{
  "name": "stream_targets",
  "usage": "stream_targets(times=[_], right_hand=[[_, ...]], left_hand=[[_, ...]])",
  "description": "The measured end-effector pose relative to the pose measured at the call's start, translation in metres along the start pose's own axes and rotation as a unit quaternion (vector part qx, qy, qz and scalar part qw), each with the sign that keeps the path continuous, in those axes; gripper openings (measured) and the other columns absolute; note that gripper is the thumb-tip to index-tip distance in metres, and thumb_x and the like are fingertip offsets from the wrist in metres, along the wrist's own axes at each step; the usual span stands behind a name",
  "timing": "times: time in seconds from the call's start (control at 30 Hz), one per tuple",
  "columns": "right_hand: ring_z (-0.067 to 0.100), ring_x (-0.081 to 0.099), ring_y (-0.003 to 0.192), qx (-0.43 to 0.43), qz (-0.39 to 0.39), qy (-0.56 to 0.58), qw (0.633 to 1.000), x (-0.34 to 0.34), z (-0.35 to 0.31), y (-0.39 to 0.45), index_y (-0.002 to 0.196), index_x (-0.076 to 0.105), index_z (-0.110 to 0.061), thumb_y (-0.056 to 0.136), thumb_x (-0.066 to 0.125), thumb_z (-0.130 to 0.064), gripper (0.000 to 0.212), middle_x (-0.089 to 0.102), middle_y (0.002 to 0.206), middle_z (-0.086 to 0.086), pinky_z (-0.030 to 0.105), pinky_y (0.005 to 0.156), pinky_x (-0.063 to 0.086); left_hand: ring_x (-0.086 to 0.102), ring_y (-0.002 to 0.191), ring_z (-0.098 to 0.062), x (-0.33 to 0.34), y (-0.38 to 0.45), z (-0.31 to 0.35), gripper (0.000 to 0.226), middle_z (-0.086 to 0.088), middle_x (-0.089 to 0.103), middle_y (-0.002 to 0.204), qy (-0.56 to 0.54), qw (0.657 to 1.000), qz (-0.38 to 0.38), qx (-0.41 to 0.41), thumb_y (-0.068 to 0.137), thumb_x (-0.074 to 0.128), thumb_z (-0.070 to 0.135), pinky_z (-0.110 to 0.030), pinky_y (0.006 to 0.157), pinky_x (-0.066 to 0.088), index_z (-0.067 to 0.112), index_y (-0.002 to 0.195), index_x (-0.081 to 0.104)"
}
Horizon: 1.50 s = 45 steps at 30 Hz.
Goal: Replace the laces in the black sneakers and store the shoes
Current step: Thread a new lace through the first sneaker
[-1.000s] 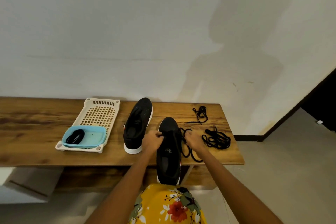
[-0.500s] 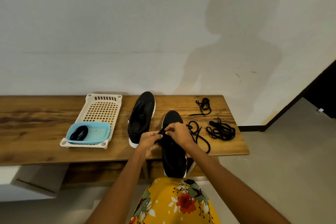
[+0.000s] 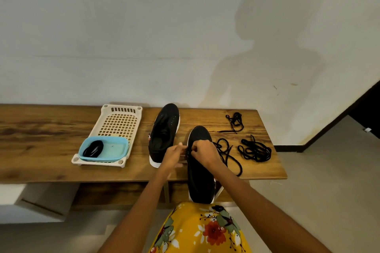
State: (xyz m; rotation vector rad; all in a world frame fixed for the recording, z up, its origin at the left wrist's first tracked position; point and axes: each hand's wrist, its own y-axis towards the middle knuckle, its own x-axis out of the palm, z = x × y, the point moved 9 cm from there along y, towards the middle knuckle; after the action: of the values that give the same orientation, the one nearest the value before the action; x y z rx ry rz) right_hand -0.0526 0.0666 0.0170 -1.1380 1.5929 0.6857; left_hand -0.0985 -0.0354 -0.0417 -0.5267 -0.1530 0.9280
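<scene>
Two black sneakers with white soles lie on the wooden table (image 3: 41,146). The near sneaker (image 3: 200,178) points away from me and its heel hangs over the table's front edge. My left hand (image 3: 173,157) and my right hand (image 3: 202,151) meet over its eyelets, both with fingers curled, pinching a black lace (image 3: 228,155) that trails off to the right. The far sneaker (image 3: 164,131) lies unlaced to the left. A coiled lace (image 3: 255,150) and a smaller tangled lace (image 3: 234,122) rest on the right end of the table.
A cream perforated tray (image 3: 121,121) stands left of the shoes, with a light blue tub (image 3: 113,149) on its near end holding a black coil (image 3: 93,148). A white wall runs behind the table. Yellow floral cloth (image 3: 203,230) covers my lap.
My right hand has moved from the shoe's right side to its eyelets beside the left hand. The view has tilted, so the table sits higher in the frame.
</scene>
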Motion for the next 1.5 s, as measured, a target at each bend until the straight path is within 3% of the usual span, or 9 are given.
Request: stream_targets(times=[0.13,0.3,0.67,0.83,1.0,1.13,1.33,1.4,1.5], right_hand=[[0.029,0.061,0.094,-0.048,0.002,-0.081,0.996,-0.002,-0.012,0.003,0.096,0.065,-0.004,0.089,0.051,-0.012,0.018,0.068,0.096,0.014,0.037,0.074,0.048],[0.030,0.060,0.098,-0.087,-0.017,-0.126,0.988,-0.001,-0.019,0.009,0.098,0.065,-0.002,0.089,0.050,-0.008,0.019,0.067,0.099,0.016,0.037,0.078,0.049],[0.017,0.054,0.098,-0.040,-0.034,0.176,0.983,-0.006,0.009,0.004,0.112,0.063,-0.008,0.088,0.058,-0.009,0.025,0.053,0.096,-0.002,0.029,0.087,0.045],[0.021,0.054,0.068,-0.043,-0.014,0.187,0.981,-0.030,-0.001,0.004,0.079,0.065,0.001,0.092,0.060,-0.026,0.030,0.058,0.076,0.012,0.031,0.062,0.040],[0.019,0.068,0.070,-0.017,0.085,0.377,0.922,-0.124,-0.022,0.011,0.089,0.072,-0.008,0.090,0.062,-0.025,0.020,0.072,0.081,0.011,0.031,0.074,0.057],[0.016,0.067,0.069,-0.065,0.138,0.528,0.836,-0.219,-0.045,0.002,0.092,0.070,-0.005,0.090,0.062,-0.017,0.015,0.070,0.083,0.008,0.025,0.070,0.058],[0.016,0.066,0.071,-0.059,0.198,0.520,0.829,-0.257,-0.035,-0.020,0.096,0.070,-0.003,0.091,0.061,-0.018,0.017,0.069,0.085,0.010,0.025,0.071,0.058],[0.015,0.067,0.070,-0.045,0.203,0.500,0.840,-0.248,-0.027,-0.025,0.095,0.070,-0.001,0.091,0.062,-0.019,0.020,0.069,0.085,0.013,0.028,0.073,0.059],[0.013,0.068,0.071,-0.028,0.193,0.473,0.859,-0.226,-0.019,-0.030,0.094,0.071,-0.003,0.090,0.063,-0.020,0.019,0.069,0.083,0.010,0.032,0.078,0.059]], left_hand=[[0.063,0.085,-0.020,0.005,0.009,0.010,0.027,-0.007,0.063,0.095,0.103,0.994,-0.003,0.033,0.098,0.044,0.008,-0.038,0.071,0.057,0.004,0.118,0.062],[0.063,0.079,-0.013,0.002,0.009,0.014,0.027,-0.006,0.066,0.098,0.154,0.986,0.018,0.069,0.094,0.047,0.001,-0.021,0.057,0.053,0.007,0.115,0.063],[0.054,0.077,-0.007,-0.002,-0.009,0.047,0.008,0.011,0.054,0.087,0.199,0.953,0.134,0.186,0.091,0.056,0.023,-0.021,0.060,0.039,0.021,0.083,0.058],[0.060,0.089,-0.014,-0.004,-0.013,0.085,0.012,-0.004,0.063,0.099,0.034,0.970,0.118,0.209,0.092,0.055,0.021,-0.019,0.071,0.047,0.012,0.094,0.064],[0.059,0.101,-0.015,0.006,-0.028,0.098,0.021,-0.001,0.062,0.106,-0.081,0.979,0.036,0.182,0.099,0.041,0.011,-0.019,0.082,0.049,0.014,0.111,0.058],[0.055,0.108,-0.014,0.022,-0.026,0.074,0.022,-0.002,0.063,0.113,0.044,0.990,0.007,0.133,0.097,0.047,0.017,-0.026,0.095,0.041,0.011,0.111,0.064],[0.055,0.062,-0.011,-0.006,-0.058,0.117,0.024,-0.005,0.063,0.074,0.075,0.958,0.181,0.209,0.096,0.050,0.018,-0.024,0.063,0.046,0.005,0.084,0.067],[0.059,0.065,-0.013,-0.013,-0.069,0.146,0.023,-0.006,0.067,0.076,0.046,0.951,0.195,0.237,0.097,0.049,0.018,-0.019,0.063,0.048,0.008,0.085,0.067],[0.066,0.087,-0.023,-0.022,-0.075,0.176,0.023,-0.014,0.072,0.094,0.002,0.948,0.181,0.260,0.097,0.049,0.016,-0.037,0.082,0.055,0.004,0.103,0.068]])
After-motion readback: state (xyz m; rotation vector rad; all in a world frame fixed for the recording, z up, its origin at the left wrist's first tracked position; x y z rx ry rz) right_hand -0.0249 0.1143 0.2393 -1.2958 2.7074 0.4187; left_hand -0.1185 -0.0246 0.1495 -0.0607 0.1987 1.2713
